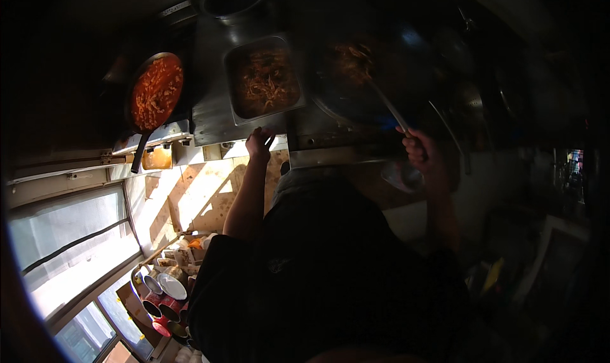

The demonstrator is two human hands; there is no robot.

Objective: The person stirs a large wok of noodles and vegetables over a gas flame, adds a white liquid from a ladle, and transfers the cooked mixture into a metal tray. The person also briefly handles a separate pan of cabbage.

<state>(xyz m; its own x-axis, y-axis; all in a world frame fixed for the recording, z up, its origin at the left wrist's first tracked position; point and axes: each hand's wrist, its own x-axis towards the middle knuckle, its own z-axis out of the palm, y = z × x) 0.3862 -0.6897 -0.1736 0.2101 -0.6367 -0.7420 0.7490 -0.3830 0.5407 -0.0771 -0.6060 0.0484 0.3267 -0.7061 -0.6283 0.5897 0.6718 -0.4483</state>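
Observation:
My right hand (pixel 419 149) is closed around the handle of a long metal cooking utensil (pixel 390 106). Its far end reaches into brownish-red food (pixel 353 62) in a dark wok (pixel 337 112), and the shape of its head is hidden there. My left hand (pixel 258 143) is at the counter's front edge, just below a square metal pan (pixel 244 119). Its fingers are loosely bent and apart, with nothing visible in them. Shredded food in dark reddish sauce (pixel 267 83) fills that pan.
On the left sits a frying pan (pixel 141 129) of chunky red sauce, its handle (pixel 140 153) jutting toward me. A round pot (pixel 234 1) stands at the back. Below left are stacked cans (pixel 170 309) beside a bright window (pixel 76 226). The right side is very dark.

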